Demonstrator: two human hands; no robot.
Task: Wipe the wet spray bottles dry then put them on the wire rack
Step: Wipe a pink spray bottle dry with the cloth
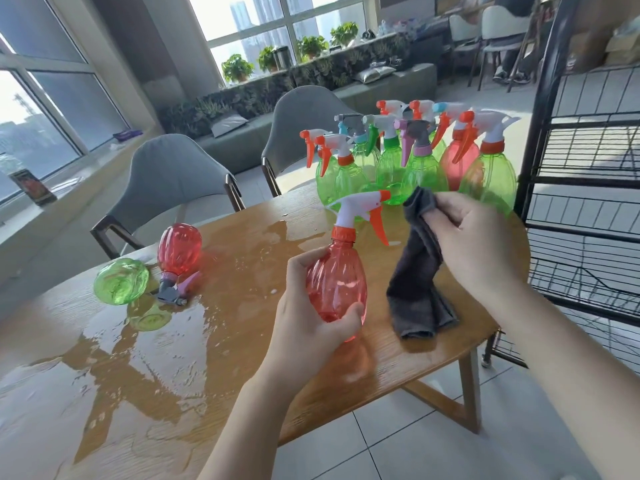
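My left hand (308, 323) grips a red spray bottle (337, 275) with a white and orange trigger head, held upright above the wooden table (242, 358). To its right, my right hand (474, 244) pinches the top of a dark grey cloth (420, 275), whose lower end rests on the table. Several green and red spray bottles (422, 161) stand grouped at the table's far right. A red bottle (179, 249) and a green bottle (121, 280) lie on their sides at the left. The black wire rack (585, 188) stands at the right, past the table edge.
A wide puddle of water (145, 348) covers the left and middle of the table. Two grey chairs (173, 181) stand behind the table. Tiled floor lies below the table's near right edge.
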